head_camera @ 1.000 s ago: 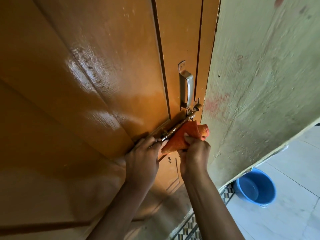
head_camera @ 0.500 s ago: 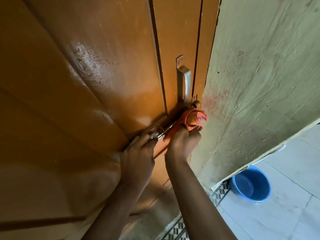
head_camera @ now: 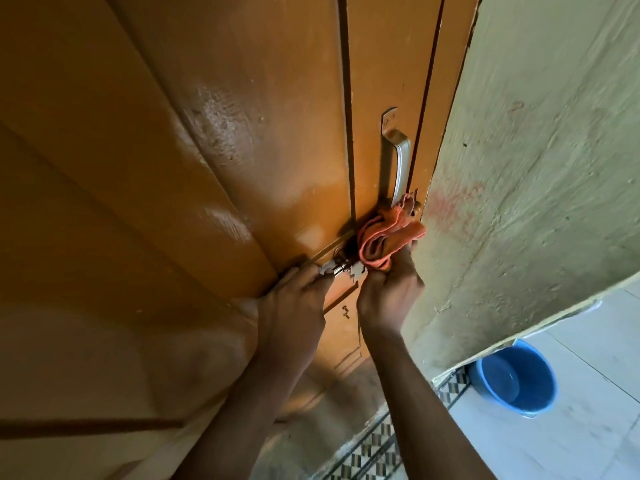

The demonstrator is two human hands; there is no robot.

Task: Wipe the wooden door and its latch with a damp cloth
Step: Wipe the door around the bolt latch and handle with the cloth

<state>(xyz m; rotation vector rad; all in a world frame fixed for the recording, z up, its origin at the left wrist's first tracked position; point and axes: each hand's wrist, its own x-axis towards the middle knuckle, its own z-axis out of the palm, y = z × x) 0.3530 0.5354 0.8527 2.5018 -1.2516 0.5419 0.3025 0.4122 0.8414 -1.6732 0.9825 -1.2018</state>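
Orange cloth (head_camera: pixel 388 237), bunched into folds, is pressed against the wooden door (head_camera: pixel 207 150) at the far end of the latch (head_camera: pixel 343 266), just below the foot of the metal pull handle (head_camera: pixel 398 161). The right hand (head_camera: pixel 389 292) grips the cloth from beneath, fingers closed around its lower folds. On the near side of the latch, the left hand (head_camera: pixel 294 299) is curled with its fingertips on the latch's metal end; whether it truly pinches the bolt or only steadies it I cannot quite tell from here. The latch's middle shows as bright metal between the two hands. Past the latch, the door edge meets a rough greenish wall (head_camera: pixel 536 185). Well below and beyond the latch, a blue basin (head_camera: pixel 519 379) sits on the pale tiled floor (head_camera: pixel 571 445).
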